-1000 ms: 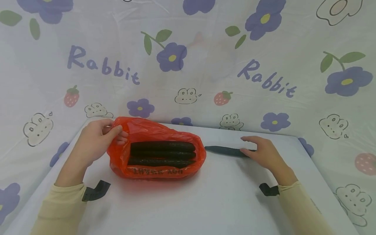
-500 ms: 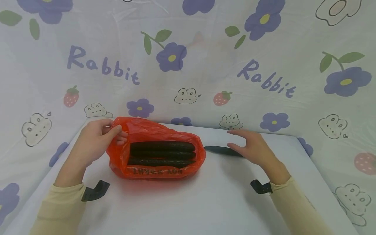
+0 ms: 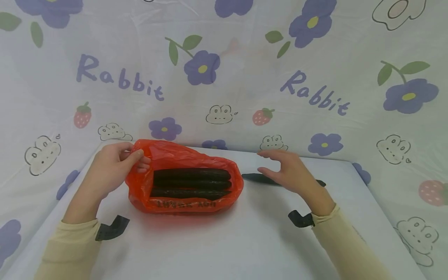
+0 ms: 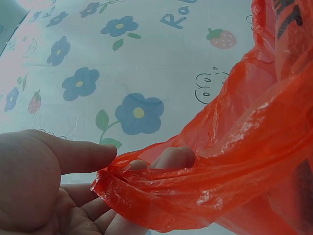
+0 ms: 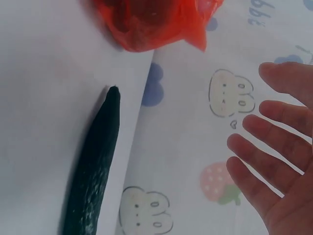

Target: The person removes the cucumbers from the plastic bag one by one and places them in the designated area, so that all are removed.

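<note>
right of the left hand (image 3: pixel 113 167), a bag (image 3: pixel 185 154) holding three cucumbers (image 3: pixel 192 183) is lying on the table (image 3: pixel 210 249); partly behind the right hand (image 3: pixel 294 173), another cucumber (image 3: pixel 257 178) is lying; behind both, a cloth (image 3: pixel 245 77) is hanging.

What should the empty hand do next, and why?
Maybe the right hand should reach into the red bag for a cucumber. Three cucumbers show inside, and the left hand holds the bag's edge. The right hand has moved toward the bag, away from the lone cucumber on the table.
</note>
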`<state>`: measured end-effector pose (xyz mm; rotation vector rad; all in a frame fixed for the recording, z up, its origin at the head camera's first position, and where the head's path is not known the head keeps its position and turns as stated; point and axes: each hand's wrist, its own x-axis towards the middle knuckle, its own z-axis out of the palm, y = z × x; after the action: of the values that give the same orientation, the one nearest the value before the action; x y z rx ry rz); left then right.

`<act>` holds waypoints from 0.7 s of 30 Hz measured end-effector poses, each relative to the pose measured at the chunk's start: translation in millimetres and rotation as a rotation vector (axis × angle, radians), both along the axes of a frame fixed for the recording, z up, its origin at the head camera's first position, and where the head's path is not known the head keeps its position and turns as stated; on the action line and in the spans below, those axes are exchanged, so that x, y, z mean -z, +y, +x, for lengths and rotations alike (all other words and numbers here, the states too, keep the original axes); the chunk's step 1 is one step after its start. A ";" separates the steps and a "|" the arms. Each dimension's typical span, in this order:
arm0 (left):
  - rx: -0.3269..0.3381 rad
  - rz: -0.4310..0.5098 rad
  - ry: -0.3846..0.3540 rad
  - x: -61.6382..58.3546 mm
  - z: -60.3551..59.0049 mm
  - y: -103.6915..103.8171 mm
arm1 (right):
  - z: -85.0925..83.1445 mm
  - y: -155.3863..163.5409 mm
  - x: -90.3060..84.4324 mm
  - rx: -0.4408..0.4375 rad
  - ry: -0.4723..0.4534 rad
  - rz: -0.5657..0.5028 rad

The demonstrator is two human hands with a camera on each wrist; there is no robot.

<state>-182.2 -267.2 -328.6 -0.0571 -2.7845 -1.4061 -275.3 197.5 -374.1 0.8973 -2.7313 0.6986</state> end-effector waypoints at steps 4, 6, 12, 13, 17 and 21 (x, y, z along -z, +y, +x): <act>0.002 -0.001 -0.006 0.1 -0.1 0.1 | 0.9 -9.2 -2.0 -0.018 -0.006 -0.004; 0.004 -0.002 -0.006 0.1 -0.2 0.0 | 1.5 -13.4 -2.3 -0.024 -0.009 -0.001; 0.009 -0.008 -0.001 0.6 -0.9 0.0 | 1.7 -24.2 -3.6 -0.064 0.013 -0.003; 0.008 -0.009 -0.001 0.8 -1.0 0.0 | 1.4 -26.0 -3.9 -0.074 0.016 -0.005; 0.002 -0.012 -0.005 1.0 -1.2 0.1 | 1.0 -32.4 -4.6 -0.102 0.018 -0.007; -0.002 -0.013 -0.004 0.6 -1.0 0.1 | 1.3 -39.7 -5.8 -0.117 0.009 -0.005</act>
<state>-183.3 -267.1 -329.1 -0.0520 -2.7966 -1.3899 -274.0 157.7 -368.3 1.0633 -2.6859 0.7199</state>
